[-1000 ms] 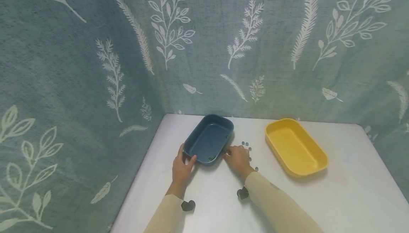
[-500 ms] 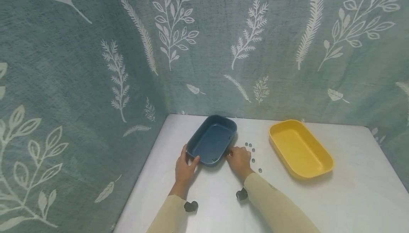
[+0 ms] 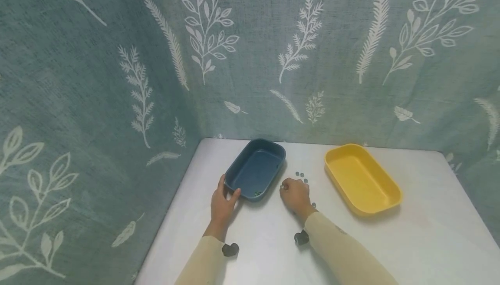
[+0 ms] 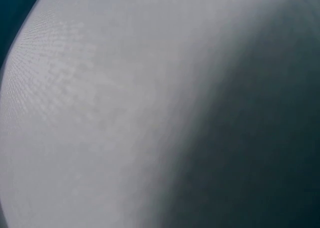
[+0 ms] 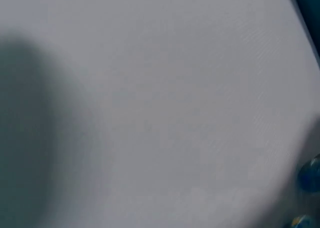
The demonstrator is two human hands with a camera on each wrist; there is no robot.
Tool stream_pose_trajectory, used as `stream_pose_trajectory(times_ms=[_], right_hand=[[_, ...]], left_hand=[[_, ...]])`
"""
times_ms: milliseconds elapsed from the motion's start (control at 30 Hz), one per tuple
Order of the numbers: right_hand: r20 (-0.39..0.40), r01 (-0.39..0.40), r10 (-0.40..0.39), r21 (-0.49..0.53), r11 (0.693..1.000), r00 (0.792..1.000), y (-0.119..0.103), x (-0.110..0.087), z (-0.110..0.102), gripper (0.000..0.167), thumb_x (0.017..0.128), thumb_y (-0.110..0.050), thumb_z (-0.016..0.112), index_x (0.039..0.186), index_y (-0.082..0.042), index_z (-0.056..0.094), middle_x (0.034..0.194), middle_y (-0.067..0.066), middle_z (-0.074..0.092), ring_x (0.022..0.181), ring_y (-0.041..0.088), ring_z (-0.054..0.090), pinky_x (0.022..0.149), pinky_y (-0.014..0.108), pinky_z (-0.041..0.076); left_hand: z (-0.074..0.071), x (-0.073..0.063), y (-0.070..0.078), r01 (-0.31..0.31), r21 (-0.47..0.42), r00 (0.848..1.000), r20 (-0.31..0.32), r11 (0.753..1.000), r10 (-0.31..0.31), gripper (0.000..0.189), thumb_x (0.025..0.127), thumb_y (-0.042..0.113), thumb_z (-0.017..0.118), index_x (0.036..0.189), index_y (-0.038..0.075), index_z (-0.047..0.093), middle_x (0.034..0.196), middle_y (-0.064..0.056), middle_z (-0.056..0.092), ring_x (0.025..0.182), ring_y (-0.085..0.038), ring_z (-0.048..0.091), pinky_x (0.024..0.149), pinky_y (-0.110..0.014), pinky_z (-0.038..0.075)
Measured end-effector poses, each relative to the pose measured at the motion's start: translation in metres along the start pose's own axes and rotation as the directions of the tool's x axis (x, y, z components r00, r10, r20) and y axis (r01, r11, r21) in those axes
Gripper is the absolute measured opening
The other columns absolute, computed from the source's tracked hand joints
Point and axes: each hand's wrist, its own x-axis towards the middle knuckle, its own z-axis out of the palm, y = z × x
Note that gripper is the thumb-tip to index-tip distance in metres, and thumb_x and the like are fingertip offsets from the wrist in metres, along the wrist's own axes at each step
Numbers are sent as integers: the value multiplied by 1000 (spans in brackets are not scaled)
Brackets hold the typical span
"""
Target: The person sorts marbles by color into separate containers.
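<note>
My left hand [image 3: 222, 206] grips the near left end of a dark blue tray [image 3: 254, 173], thumb at the front rim and fingers along the side. Several small greenish pieces [image 3: 258, 193] lie in its near end. Right of the tray, just apart from it, my right hand [image 3: 295, 195] has curled fingers, with a small pale glass marble [image 3: 282, 186] seemingly pinched at the tips. Beyond and beside this hand lie several loose marbles [image 3: 302, 175]. In the right wrist view, a blue glass marble [image 5: 311, 176] shows at the lower right edge; the hand itself is out of that view.
A yellow tray [image 3: 362, 180] stands at the right on the white table [image 3: 429, 233]. Patterned green cloth [image 3: 258, 111] hangs behind and to the left. The left wrist view shows only blurred white surface and a dark shape.
My right hand has drawn slightly right, away from the blue tray's side, and covers one loose marble that showed before. My left hand keeps its hold on the tray.
</note>
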Motion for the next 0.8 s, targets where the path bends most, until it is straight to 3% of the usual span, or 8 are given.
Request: stream_pose_trajectory(times_ms=[233, 567, 800], right_hand=[[5, -12, 12, -32, 999, 1000, 2, -1, -8, 19, 84, -22, 68, 99, -11, 72, 92, 3, 71, 89, 26, 60, 85, 45, 38], [-68, 56, -47, 126, 991, 997, 4, -2, -20, 13, 83, -19, 69, 94, -13, 71, 96, 1, 71, 103, 32, 61, 98, 51, 32], [-130, 135, -112, 182, 974, 985, 0, -6, -30, 10, 84, -17, 73, 92, -12, 70, 97, 2, 72, 108, 32, 62, 102, 54, 30]], left_hand=[[2, 2, 0, 23, 13, 1000, 16, 1000, -23, 81, 89, 54, 64, 155, 31, 23, 152, -8, 38, 135, -37, 38, 109, -57, 28], [2, 3, 0, -20, 7, 1000, -4, 1000, 20, 82, 89, 50, 67, 155, 25, 25, 151, -11, 40, 134, -38, 39, 109, -56, 29], [0, 1, 1, -1, 2, 1000, 5, 1000, 1, 81, 89, 49, 67, 155, 26, 25, 150, -11, 40, 134, -39, 40, 109, -56, 29]])
